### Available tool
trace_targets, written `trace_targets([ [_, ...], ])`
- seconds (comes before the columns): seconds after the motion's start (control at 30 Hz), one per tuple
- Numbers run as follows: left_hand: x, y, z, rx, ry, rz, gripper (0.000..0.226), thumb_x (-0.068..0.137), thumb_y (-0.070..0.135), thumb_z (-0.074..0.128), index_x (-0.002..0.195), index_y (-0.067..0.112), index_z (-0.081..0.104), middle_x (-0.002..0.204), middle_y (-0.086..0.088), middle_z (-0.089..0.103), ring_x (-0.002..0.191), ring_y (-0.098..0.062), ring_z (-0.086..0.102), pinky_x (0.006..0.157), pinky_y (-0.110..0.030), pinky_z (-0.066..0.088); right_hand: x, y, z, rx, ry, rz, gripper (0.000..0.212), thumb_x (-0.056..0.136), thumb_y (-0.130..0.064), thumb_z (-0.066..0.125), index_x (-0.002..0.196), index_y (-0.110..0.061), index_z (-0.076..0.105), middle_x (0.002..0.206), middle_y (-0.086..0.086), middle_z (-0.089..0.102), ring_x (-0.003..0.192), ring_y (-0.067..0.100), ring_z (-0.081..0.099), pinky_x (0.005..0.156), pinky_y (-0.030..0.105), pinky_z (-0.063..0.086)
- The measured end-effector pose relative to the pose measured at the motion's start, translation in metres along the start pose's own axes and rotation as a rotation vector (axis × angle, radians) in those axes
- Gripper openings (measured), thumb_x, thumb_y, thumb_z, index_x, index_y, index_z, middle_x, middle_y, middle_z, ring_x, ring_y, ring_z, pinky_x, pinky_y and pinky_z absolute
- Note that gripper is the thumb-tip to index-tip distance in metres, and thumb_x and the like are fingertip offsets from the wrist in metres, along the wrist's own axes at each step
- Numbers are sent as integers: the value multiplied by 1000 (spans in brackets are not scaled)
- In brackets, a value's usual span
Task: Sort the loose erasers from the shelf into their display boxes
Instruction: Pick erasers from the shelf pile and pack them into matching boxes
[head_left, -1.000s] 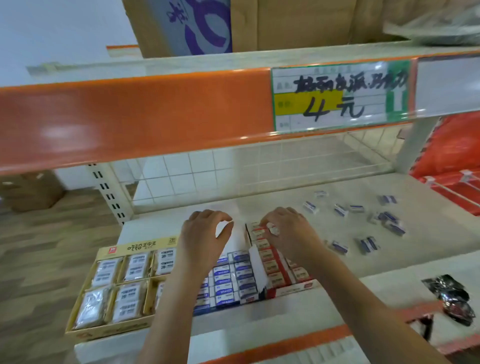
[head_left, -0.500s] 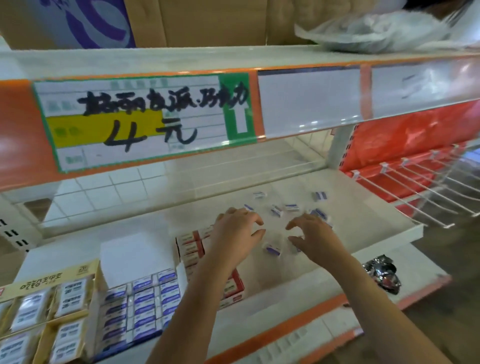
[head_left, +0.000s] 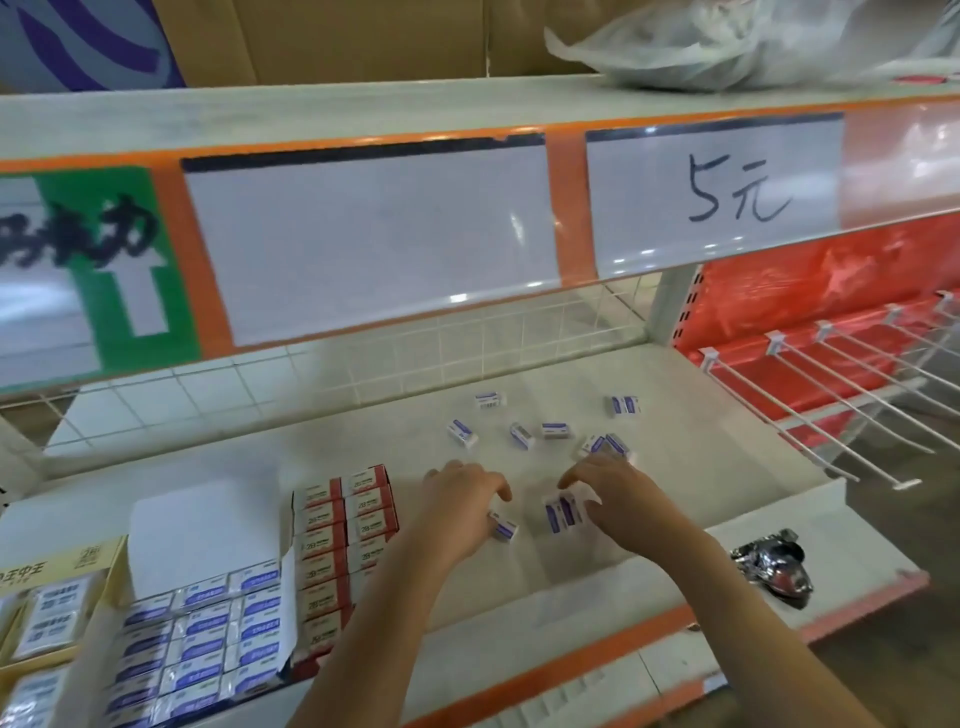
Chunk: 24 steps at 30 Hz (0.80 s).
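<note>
Reaching: both my arms stretch over the front edge of the shelf (head_left: 701, 415) toward the loose erasers.
Left hand: my left hand (head_left: 457, 499) is palm down near the middle of the shelf, fingers curled, the tips touching one small blue-and-white eraser (head_left: 503, 529); whether it is truly pinched I cannot tell.
Right hand: my right hand (head_left: 618, 499) is just beside it to the right, fingers curled round a pair of erasers (head_left: 563, 512) that stand side by side against my fingertips.
Loose erasers: seven more loose erasers (head_left: 519, 434) lie scattered behind my hands toward the back edge of the shelf, most apart from one another, two touching just behind my right hand.
Red box: a red display box (head_left: 337, 535) sits at the front of the shelf left of my left arm, filled with two columns of red-and-white erasers.
Blue box: a blue display box (head_left: 202, 634) touches the red one on its left, packed with blue-and-white erasers, its white lid flap standing up behind.
Yellow box: a yellow box (head_left: 47, 603) of wrapped white erasers is at the front left corner.
Wrapper: a crumpled black and silver wrapper (head_left: 774, 566) lies near the front right corner, on the lower ledge.
</note>
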<state>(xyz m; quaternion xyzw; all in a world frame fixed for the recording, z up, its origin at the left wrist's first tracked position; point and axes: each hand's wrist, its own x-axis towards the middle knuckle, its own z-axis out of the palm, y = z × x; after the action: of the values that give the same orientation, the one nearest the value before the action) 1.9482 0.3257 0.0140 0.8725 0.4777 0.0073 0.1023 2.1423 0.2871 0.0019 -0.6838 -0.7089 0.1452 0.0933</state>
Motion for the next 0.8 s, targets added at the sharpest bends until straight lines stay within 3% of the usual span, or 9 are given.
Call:
trace_targets([
  [0.13, 1, 0, 7, 16, -14, -41, 34, 90, 25, 59, 123, 32, 55, 122, 6, 57, 114, -15, 46, 92, -29, 35, 1, 4, 9, 60, 103, 86, 27, 90, -20, 54, 116, -17, 59, 118, -1, 55, 113, 18, 50, 90, 26, 39],
  [0.23, 0, 0, 13, 3, -15, -54, 29, 91, 23, 56, 119, 32, 57, 118, 6, 57, 110, -14, 47, 89, -28, 35, 1, 1, 18, 74, 82, 112, 28, 91, -28, 53, 117, -18, 55, 119, 0, 52, 112, 19, 49, 87, 27, 39],
  [0.37, -3, 0, 19, -18, 18, -75, 23, 92, 25, 53, 114, 30, 58, 114, 6, 57, 106, -13, 48, 88, -27, 37, 3, 1, 21, 90, 76, 112, 28, 93, -29, 51, 119, -18, 52, 124, 0, 50, 115, 19, 48, 87, 25, 38],
  [0.8, -14, 14, 34, -73, 119, -176, 21, 93, 35, 52, 112, 31, 57, 111, 10, 56, 102, -11, 49, 84, -23, 36, 13, 11, 10, 139, -113, 31, 24, 86, -23, 62, 109, -21, 58, 109, 1, 59, 98, 18, 56, 85, 34, 49],
])
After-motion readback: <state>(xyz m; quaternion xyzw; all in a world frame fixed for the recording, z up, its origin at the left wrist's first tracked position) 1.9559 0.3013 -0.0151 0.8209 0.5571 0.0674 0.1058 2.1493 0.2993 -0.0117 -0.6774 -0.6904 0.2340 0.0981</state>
